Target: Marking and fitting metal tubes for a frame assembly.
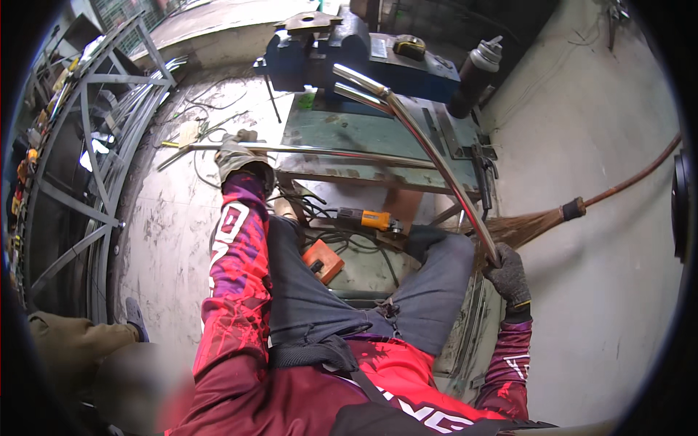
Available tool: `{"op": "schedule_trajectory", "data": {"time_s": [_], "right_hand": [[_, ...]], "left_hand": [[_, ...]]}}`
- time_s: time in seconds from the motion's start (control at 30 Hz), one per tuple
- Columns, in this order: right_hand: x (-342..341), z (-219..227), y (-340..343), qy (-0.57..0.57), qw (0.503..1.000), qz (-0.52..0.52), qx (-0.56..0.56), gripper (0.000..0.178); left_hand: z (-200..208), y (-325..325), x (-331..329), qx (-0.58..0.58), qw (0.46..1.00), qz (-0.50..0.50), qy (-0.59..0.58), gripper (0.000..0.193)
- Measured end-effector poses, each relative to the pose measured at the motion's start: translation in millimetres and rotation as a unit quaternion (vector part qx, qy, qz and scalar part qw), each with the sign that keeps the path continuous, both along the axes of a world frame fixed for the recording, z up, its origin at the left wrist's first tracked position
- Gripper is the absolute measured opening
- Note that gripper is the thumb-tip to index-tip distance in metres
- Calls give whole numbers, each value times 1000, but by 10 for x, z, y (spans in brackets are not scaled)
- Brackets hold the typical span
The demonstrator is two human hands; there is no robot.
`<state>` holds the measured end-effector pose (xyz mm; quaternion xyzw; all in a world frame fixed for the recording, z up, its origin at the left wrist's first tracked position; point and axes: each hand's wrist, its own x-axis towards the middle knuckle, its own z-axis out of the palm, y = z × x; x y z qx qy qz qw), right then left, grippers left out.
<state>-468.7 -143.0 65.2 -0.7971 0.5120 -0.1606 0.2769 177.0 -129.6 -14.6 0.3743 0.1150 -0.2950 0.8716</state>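
My right hand (511,277), in a dark grey knit glove, is closed around the lower end of a shiny bent metal tube (429,149). This tube rises forward over the bench, then bends left at its top. A second short tube end (362,99) lies just below that bend. On the left, my left hand (243,154), in a pale work glove, is closed on a long thin metal tube (327,151) stretching across the near side of the green workbench (320,127). Its right end passes behind the first tube; I cannot tell whether they join.
A blue vise (349,47) tops the bench, with a tape measure (409,48) and dark bottle (476,76). Below lie an orange angle grinder (367,218), cables and an orange-red block (323,261). A broom (534,229) leans right; a metal rack (87,131) and another person (80,341) are left.
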Motion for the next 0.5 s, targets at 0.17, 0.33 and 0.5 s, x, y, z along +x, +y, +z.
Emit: {"op": "schedule_trajectory", "data": {"time_s": [0.17, 0.33, 0.5], "right_hand": [[156, -174, -171, 46, 999, -4, -14, 25], [898, -350, -760, 54, 995, 82, 18, 33], [1761, -496, -1291, 104, 988, 118, 5, 43]], "left_hand": [[-77, -31, -292, 168, 979, -108, -30, 28], [-273, 84, -60, 248, 965, -68, -60, 24], [-374, 21, -392, 210, 973, -69, -72, 27]]}}
